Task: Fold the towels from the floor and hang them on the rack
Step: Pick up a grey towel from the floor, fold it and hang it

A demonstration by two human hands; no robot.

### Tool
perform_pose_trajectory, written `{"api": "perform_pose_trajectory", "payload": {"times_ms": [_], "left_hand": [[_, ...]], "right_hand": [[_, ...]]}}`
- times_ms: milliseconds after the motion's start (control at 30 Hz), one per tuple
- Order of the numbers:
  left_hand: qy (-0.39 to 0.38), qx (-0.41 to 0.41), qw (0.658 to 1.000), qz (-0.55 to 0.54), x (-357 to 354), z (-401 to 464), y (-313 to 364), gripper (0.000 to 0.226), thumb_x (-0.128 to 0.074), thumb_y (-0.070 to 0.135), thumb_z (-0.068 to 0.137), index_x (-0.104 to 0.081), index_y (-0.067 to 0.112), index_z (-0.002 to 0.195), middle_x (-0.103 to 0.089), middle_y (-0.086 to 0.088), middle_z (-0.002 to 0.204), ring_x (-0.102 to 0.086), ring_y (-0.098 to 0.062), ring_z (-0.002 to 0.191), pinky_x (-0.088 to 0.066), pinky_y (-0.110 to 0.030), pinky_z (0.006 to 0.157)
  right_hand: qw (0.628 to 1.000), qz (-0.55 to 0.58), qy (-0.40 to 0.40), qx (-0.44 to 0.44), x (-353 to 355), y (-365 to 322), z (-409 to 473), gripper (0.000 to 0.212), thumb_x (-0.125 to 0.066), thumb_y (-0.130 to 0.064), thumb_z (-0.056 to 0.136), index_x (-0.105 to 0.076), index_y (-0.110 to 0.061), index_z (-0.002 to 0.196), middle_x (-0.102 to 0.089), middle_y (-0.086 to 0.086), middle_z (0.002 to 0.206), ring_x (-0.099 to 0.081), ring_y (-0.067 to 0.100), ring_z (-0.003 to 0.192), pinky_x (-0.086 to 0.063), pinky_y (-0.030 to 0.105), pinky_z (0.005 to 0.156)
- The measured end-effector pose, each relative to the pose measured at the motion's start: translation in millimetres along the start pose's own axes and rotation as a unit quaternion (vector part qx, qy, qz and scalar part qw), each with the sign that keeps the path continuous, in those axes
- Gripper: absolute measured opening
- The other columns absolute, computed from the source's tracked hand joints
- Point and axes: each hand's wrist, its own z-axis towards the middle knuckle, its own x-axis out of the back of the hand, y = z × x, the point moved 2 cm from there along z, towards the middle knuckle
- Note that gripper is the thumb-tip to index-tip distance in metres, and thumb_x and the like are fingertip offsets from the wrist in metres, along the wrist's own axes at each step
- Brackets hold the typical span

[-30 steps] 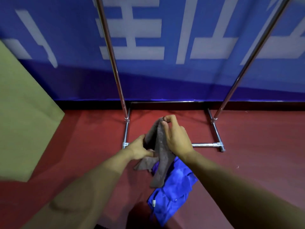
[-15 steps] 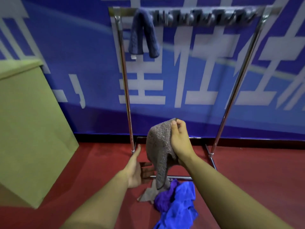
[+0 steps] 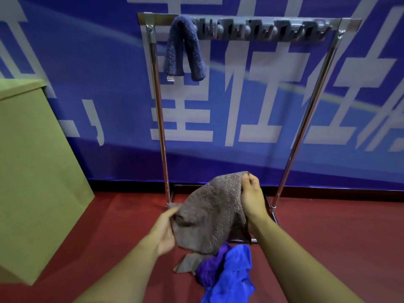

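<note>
Towel point(image 3: 213, 213), grey, is pinched at its top corner by right hand point(image 3: 251, 196), left hand point(image 3: 165, 231) gripping its lower edge; match 2 corners squarely before reaching for rack point(image 3: 306, 125)

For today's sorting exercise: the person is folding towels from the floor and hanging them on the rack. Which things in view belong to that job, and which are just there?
Part of the job:
- brown towel, held by left hand and right hand
- blue towel and purple towel, on the floor
- rack
- navy towel, already hung

Just there:
- green box
- blue banner
</note>
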Motion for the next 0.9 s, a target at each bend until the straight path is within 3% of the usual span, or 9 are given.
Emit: {"api": "perform_pose_trajectory", "payload": {"times_ms": [200, 300, 367, 433, 533, 600, 700, 767, 900], "left_hand": [[0.023, -0.095, 0.993, -0.070, 6, -3, 23, 0.036, -0.059, 0.030, 0.096, -0.069, 0.000, 0.112, -0.073, -0.022, 0.110, -0.073, -0.032, 0.100, -0.054, -0.042, 0.089], [0.021, -0.122, 0.986, -0.112, 11, -3, 33, 0.053, -0.059, 0.049, 0.095, -0.067, 0.002, 0.117, -0.070, -0.023, 0.114, -0.069, -0.035, 0.109, -0.050, -0.048, 0.101], [0.025, -0.131, 0.988, -0.080, 10, -5, 37, 0.045, -0.056, 0.044, 0.097, -0.068, 0.003, 0.110, -0.072, -0.021, 0.106, -0.072, -0.032, 0.099, -0.053, -0.044, 0.094], [0.041, -0.141, 0.988, -0.042, 11, -5, 38, 0.031, -0.055, 0.032, 0.098, -0.069, 0.004, 0.102, -0.074, -0.018, 0.100, -0.075, -0.028, 0.089, -0.055, -0.041, 0.085], [0.089, -0.185, 0.979, 0.000, 20, -3, 42, 0.039, -0.067, 0.028, 0.091, -0.066, -0.001, 0.118, -0.067, -0.028, 0.123, -0.067, -0.039, 0.113, -0.050, -0.051, 0.104], [0.103, -0.208, 0.973, 0.007, 23, -4, 45, 0.033, -0.071, 0.028, 0.089, -0.067, 0.005, 0.113, -0.067, -0.027, 0.124, -0.066, -0.038, 0.115, -0.046, -0.051, 0.109], [0.117, -0.215, 0.970, 0.008, 20, -7, 47, 0.020, -0.070, 0.022, 0.092, -0.071, 0.004, 0.102, -0.072, -0.019, 0.106, -0.068, -0.028, 0.096, -0.049, -0.043, 0.101], [0.118, -0.228, 0.966, 0.024, 18, -9, 47, 0.012, -0.070, 0.018, 0.092, -0.074, 0.007, 0.096, -0.074, -0.012, 0.095, -0.069, -0.023, 0.087, -0.050, -0.043, 0.098], [0.114, -0.266, 0.953, 0.094, 19, -13, 45, 0.013, -0.069, 0.019, 0.094, -0.077, 0.010, 0.093, -0.076, -0.011, 0.097, -0.069, -0.023, 0.093, -0.049, -0.045, 0.101]], "right_hand": [[0.999, -0.010, 0.031, -0.031, 29, 40, 10, 0.021, -0.050, -0.024, 0.105, -0.051, -0.013, 0.122, -0.059, 0.010, 0.118, -0.055, 0.018, 0.101, -0.048, 0.042, 0.096], [0.997, 0.029, -0.004, -0.073, 35, 43, 10, 0.025, -0.054, -0.018, 0.103, -0.050, -0.024, 0.127, -0.064, 0.006, 0.097, -0.060, 0.010, 0.073, -0.053, 0.027, 0.059], [0.997, 0.023, -0.039, -0.068, 38, 42, 6, 0.028, -0.054, -0.010, 0.102, -0.054, -0.022, 0.127, -0.064, 0.006, 0.081, -0.058, 0.011, 0.061, -0.050, 0.024, 0.053], [0.998, -0.020, -0.053, -0.040, 42, 41, 6, 0.025, -0.055, -0.006, 0.100, -0.064, -0.018, 0.121, -0.068, 0.008, 0.086, -0.060, 0.017, 0.073, -0.053, 0.034, 0.067], [0.995, -0.092, -0.048, 0.002, 50, 39, 6, 0.020, -0.059, -0.009, 0.099, -0.075, -0.022, 0.101, -0.075, 0.003, 0.101, -0.066, 0.015, 0.092, -0.053, 0.040, 0.090], [0.994, -0.102, -0.031, 0.011, 54, 36, 5, 0.016, -0.064, -0.014, 0.097, -0.077, -0.023, 0.094, -0.077, 0.000, 0.098, -0.067, 0.012, 0.089, -0.054, 0.036, 0.085], [0.995, -0.101, 0.000, 0.002, 60, 33, 6, 0.012, -0.071, -0.027, 0.092, -0.079, -0.018, 0.089, -0.078, 0.002, 0.090, -0.066, 0.012, 0.079, -0.055, 0.040, 0.074], [0.995, -0.096, 0.003, -0.005, 64, 33, 8, 0.019, -0.073, -0.031, 0.089, -0.079, -0.014, 0.094, -0.078, 0.002, 0.091, -0.067, 0.012, 0.081, -0.056, 0.042, 0.081], [0.998, -0.055, -0.034, -0.020, 67, 32, 6, 0.023, -0.067, 0.002, 0.091, -0.069, -0.002, 0.113, -0.073, 0.006, 0.093, -0.068, 0.000, 0.073, -0.054, 0.016, 0.076]]}}
